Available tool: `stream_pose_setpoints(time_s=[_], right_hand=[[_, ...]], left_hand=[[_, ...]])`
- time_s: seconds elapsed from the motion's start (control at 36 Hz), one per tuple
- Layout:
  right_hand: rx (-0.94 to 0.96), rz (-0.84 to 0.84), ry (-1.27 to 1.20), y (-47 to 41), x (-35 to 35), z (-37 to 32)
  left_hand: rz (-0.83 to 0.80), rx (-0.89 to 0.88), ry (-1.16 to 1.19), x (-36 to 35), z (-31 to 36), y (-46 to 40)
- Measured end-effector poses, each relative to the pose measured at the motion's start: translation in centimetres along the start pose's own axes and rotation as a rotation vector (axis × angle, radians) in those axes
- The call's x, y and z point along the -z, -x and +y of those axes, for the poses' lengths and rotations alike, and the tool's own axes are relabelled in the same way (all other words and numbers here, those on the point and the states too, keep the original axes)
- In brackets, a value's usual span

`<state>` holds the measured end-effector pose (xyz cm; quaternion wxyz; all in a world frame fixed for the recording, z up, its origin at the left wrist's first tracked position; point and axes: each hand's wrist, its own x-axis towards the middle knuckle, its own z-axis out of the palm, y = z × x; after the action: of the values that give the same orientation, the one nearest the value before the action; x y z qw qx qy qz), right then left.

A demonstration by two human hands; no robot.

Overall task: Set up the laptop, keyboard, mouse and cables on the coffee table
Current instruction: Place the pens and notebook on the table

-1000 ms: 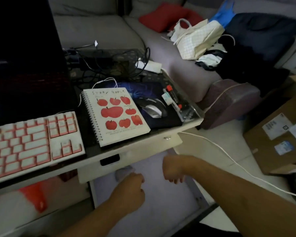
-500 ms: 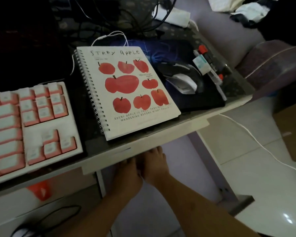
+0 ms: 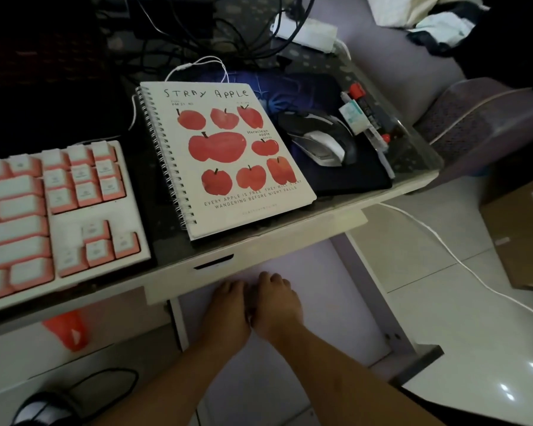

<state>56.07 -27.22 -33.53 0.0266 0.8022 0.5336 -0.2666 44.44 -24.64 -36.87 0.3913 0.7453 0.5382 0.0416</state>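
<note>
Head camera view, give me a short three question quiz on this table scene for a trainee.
1. True or false: the mouse sits on the keyboard.
2. What lies between the keyboard and the mouse pad? A) spiral notebook B) mug C) phone
3. Fill in: the left hand and right hand are below the table's front ____.

Key: 1 false, it rests on the dark mouse pad. 2 A, the notebook with red apples. 3 edge.

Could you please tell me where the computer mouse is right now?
In the head view, the mouse sits on the dark mouse pad toward the table's right end, between the apple notebook and a row of pens.
</note>
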Motion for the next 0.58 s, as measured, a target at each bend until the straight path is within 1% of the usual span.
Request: stream_pose_setpoints(time_s=[0.03,0.11,0.19,0.33,0.39,0.44,0.5,0.56,0.58], right_hand=[[-0.010,0.000,-0.017,0.2,-0.1,0.0],[-0.026,0.016,-0.054,0.4,-0.1,0.0],[-0.011,0.011,-0.036,0.3,-0.1,-0.1],[0.016,0.015,0.002,0.1,-0.6,-0.2],[0.016,0.008,-0.024,0.0,-0.7,0.0],[0.028,-0.004,-0.073,-0.2,-1.0,0.5],[0.043,-0.021,-0.137,-0.3,-1.3,1.0],[0.039,-0.024,-0.246,-0.6,-1.1,1.5],[0.023,-0.037,-0.321,-0.8,-0.9,1.7]], left_hand=[[-0.006,-0.002,0.008,0.1,0.0,0.1],[-0.046,-0.006,-0.066,0.4,-0.1,0.1],[-0.064,-0.038,-0.117,0.4,-0.1,-0.1],[-0.005,-0.048,-0.067,0.4,-0.3,-0.5],[-0.015,-0.054,-0.024,0.5,-0.4,-0.5],[-0.038,-0.067,0.055,0.5,-0.5,-0.5],[-0.038,-0.064,0.062,0.6,-0.4,-0.5],[-0.018,-0.035,0.055,0.6,-0.2,-0.6],[-0.009,-0.010,0.090,0.7,-0.2,-0.6]])
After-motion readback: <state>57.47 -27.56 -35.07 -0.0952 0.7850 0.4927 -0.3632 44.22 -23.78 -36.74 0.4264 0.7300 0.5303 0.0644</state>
